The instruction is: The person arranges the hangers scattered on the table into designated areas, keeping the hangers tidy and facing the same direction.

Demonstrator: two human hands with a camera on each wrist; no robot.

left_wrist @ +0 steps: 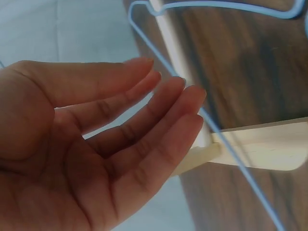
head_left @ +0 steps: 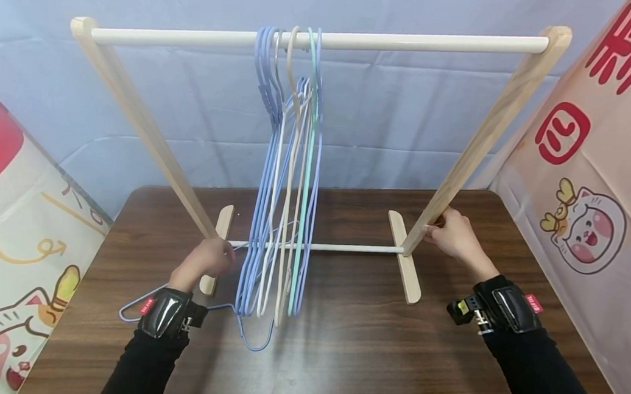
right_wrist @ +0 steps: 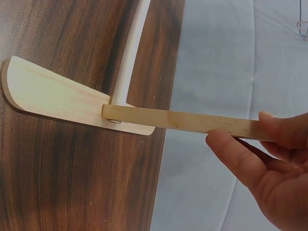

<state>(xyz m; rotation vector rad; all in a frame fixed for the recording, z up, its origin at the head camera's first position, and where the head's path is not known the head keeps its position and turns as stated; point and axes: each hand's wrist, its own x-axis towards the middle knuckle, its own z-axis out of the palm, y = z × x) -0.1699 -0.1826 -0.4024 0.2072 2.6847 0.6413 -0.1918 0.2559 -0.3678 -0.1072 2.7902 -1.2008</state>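
Observation:
A wooden clothes rack stands on the table, with white rods running across at top and bottom. Several blue, white, beige and mint hangers hang bunched near the middle of its top rod. My left hand is beside the foot of the left post; its fingers are loosely bent with nothing between them in the left wrist view. Past its fingertips runs a blue hanger, which extends sideways low behind my left wrist in the head view. My right hand pinches the right wooden post between thumb and fingers, above the foot.
The rack's flat wooden feet rest on the brown table. A pale blue cloth hangs behind it. Printed panels with cartoon cats flank the table on both sides.

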